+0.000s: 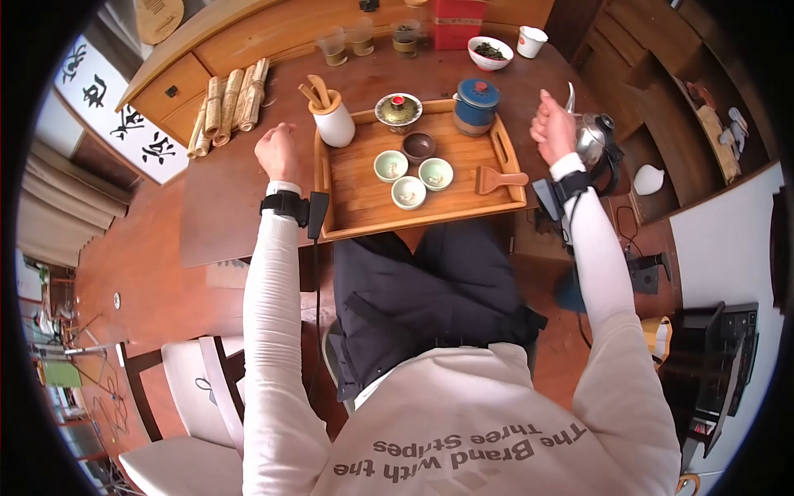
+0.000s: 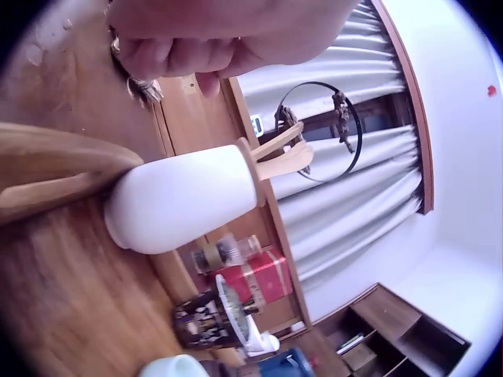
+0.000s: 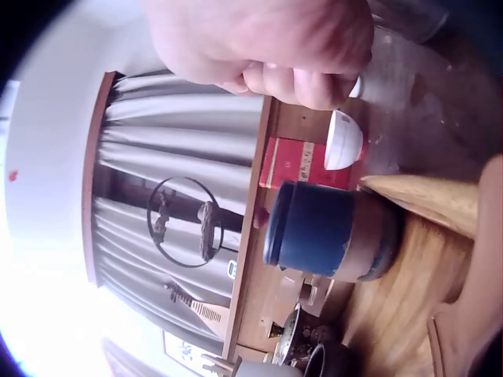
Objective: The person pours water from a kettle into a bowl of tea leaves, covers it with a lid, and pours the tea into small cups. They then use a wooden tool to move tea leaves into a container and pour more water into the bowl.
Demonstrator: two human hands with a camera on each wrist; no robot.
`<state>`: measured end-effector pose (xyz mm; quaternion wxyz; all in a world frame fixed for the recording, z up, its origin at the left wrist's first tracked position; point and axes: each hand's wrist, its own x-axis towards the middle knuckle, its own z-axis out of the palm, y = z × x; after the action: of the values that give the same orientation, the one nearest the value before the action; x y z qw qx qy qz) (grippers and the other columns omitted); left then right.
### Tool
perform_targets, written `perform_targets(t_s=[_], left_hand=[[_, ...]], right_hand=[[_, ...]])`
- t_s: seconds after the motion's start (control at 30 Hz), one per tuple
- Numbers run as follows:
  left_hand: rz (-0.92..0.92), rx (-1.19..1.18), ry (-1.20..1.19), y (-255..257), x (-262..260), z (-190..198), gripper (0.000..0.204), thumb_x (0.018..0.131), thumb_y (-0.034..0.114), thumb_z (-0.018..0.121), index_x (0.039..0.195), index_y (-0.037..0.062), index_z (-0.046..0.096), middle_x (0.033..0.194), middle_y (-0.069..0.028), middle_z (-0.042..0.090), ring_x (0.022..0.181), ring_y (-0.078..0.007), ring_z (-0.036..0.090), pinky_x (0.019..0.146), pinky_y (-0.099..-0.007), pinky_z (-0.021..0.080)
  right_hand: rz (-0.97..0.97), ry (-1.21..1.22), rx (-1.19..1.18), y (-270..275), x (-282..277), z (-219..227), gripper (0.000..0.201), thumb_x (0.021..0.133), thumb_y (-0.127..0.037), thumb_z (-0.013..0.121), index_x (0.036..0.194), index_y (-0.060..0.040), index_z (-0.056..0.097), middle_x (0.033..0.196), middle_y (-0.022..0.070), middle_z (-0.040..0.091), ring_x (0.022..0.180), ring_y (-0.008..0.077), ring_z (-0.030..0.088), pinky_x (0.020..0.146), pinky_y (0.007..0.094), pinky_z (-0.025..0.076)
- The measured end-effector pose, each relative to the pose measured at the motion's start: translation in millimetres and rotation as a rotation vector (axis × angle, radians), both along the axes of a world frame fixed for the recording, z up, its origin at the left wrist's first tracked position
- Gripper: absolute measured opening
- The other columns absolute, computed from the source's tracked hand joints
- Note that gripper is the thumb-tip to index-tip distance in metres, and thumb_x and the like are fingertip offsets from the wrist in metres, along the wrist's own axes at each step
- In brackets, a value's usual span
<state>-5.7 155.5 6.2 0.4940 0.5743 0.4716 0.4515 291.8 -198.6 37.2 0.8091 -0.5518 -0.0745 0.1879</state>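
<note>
My left hand (image 1: 277,152) is held just left of the wooden tray (image 1: 356,217), its fingers curled with nothing in them. Nearest to it is a white vase-shaped holder (image 1: 335,124) with wooden tea tools. On the other side, my right hand (image 1: 554,128) is likewise curled and holds nothing, between the tray and a metal kettle (image 1: 592,136). The tray bears a blue lidded canister (image 1: 477,103), a patterned lidded bowl (image 1: 399,114), a dark brown cup (image 1: 419,149), pale green cups (image 1: 408,193) and a flat wooden-handled brush (image 1: 499,180).
Rolled bamboo slips (image 1: 227,106) lie at the table's left. Behind the tray stand clear cups (image 1: 361,37), a red box (image 1: 457,25), a bowl of leaves (image 1: 490,54) and a white cup (image 1: 531,41). A chair (image 1: 194,397) is at lower left, shelves (image 1: 695,107) on the right.
</note>
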Motion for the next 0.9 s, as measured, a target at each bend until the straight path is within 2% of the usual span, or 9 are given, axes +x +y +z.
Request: perform_targets(t_s=[0.03, 0.13, 0.2, 0.37, 0.6, 0.7, 0.77, 0.87, 0.9], left_hand=[[-0.01, -0.006, -0.003, 4.3, -0.5, -13.7, 0.025, 0.091, 0.021, 0.066, 0.092, -0.0009, 0.078, 0.068, -0.0043, 0.061, 0.064, -0.0145, 0.057, 0.058, -0.0324, 0.046], [0.018, 0.045, 0.088, 3.8, -1.4, -39.0, 0.033, 0.083, 0.023, 0.07, 0.1, -0.0046, 0.077, 0.087, -0.0118, 0.075, 0.084, -0.0167, 0.067, 0.081, -0.0319, 0.053], [-0.053, 0.012, -0.044, 10.1, -3.1, -61.3, 0.03, 0.086, 0.021, 0.074, 0.1, -0.0054, 0.075, 0.088, -0.009, 0.074, 0.08, -0.0162, 0.066, 0.077, -0.0319, 0.053], [-0.244, -0.19, -0.172, -33.5, -4.4, -29.1, 0.028, 0.091, 0.022, 0.078, 0.102, -0.0032, 0.071, 0.087, -0.0034, 0.071, 0.079, -0.0089, 0.062, 0.072, -0.0247, 0.051], [-0.294, 0.06, 0.054, -47.9, -11.1, -24.1, 0.039, 0.082, 0.006, 0.084, 0.116, -0.002, 0.066, 0.068, 0.0072, 0.052, 0.061, -0.0036, 0.048, 0.058, -0.0212, 0.042], [-0.312, 0.097, 0.063, -49.8, -13.8, -28.2, 0.036, 0.083, 0.002, 0.081, 0.115, -0.0005, 0.066, 0.065, 0.0077, 0.05, 0.059, -0.0034, 0.046, 0.054, -0.0208, 0.04], [-0.303, 0.113, 0.073, -49.5, -15.5, -34.5, 0.033, 0.084, 0.001, 0.079, 0.114, 0.0005, 0.065, 0.067, 0.0073, 0.05, 0.059, -0.0036, 0.046, 0.053, -0.022, 0.041], [-0.272, 0.242, 0.137, -43.4, -15.9, -44.9, 0.032, 0.085, 0.006, 0.079, 0.113, 0.0003, 0.064, 0.067, 0.0054, 0.052, 0.061, -0.0053, 0.048, 0.055, -0.0246, 0.044], [-0.273, 0.202, 0.152, -46.5, -15.6, -40.9, 0.033, 0.086, 0.007, 0.078, 0.115, -0.0001, 0.064, 0.067, 0.004, 0.053, 0.061, -0.0057, 0.049, 0.055, -0.025, 0.044]], right_hand=[[0.002, 0.041, 0.006, 3.7, 1.0, -5.9, 0.039, 0.101, -0.029, 0.065, 0.07, -0.0168, 0.043, 0.054, -0.0076, 0.03, 0.039, 0.0064, 0.026, 0.036, 0.0252, 0.018], [0.027, 0.121, 0.0, 11.8, 3.4, -25.0, 0.042, 0.099, -0.031, 0.067, 0.068, -0.0179, 0.041, 0.054, -0.0076, 0.028, 0.039, 0.0071, 0.025, 0.037, 0.0257, 0.018], [0.062, 0.15, -0.013, 12.7, -1.4, -30.2, 0.044, 0.098, -0.032, 0.068, 0.067, -0.0187, 0.039, 0.054, -0.0078, 0.028, 0.04, 0.0071, 0.025, 0.037, 0.0259, 0.018], [0.085, 0.158, -0.003, 8.4, -8.3, -45.6, 0.037, 0.095, -0.026, 0.073, 0.07, -0.0164, 0.047, 0.057, -0.0075, 0.034, 0.041, 0.006, 0.029, 0.037, 0.0253, 0.019], [0.12, -0.002, -0.141, 12.2, -15.5, -52.0, 0.032, 0.091, -0.023, 0.079, 0.072, -0.0137, 0.055, 0.059, -0.0083, 0.043, 0.044, 0.0021, 0.035, 0.039, 0.0228, 0.023], [0.12, -0.033, -0.235, 13.3, -16.8, -55.7, 0.031, 0.091, -0.023, 0.079, 0.071, -0.0121, 0.057, 0.061, -0.0077, 0.047, 0.046, 0.0021, 0.038, 0.041, 0.0223, 0.027], [0.144, -0.016, -0.196, 12.0, -22.2, -50.4, 0.028, 0.091, -0.02, 0.078, 0.074, -0.0087, 0.06, 0.069, -0.0029, 0.058, 0.055, 0.0051, 0.051, 0.049, 0.0238, 0.039], [0.141, -0.02, -0.147, 15.1, -21.2, -57.5, 0.022, 0.093, -0.018, 0.076, 0.079, -0.0044, 0.065, 0.075, -0.0007, 0.062, 0.063, 0.007, 0.057, 0.056, 0.0247, 0.046], [0.137, -0.023, -0.164, 15.5, -21.2, -58.9, 0.022, 0.093, -0.021, 0.075, 0.083, -0.0033, 0.067, 0.073, -0.0013, 0.061, 0.06, 0.0059, 0.054, 0.052, 0.0241, 0.041]])
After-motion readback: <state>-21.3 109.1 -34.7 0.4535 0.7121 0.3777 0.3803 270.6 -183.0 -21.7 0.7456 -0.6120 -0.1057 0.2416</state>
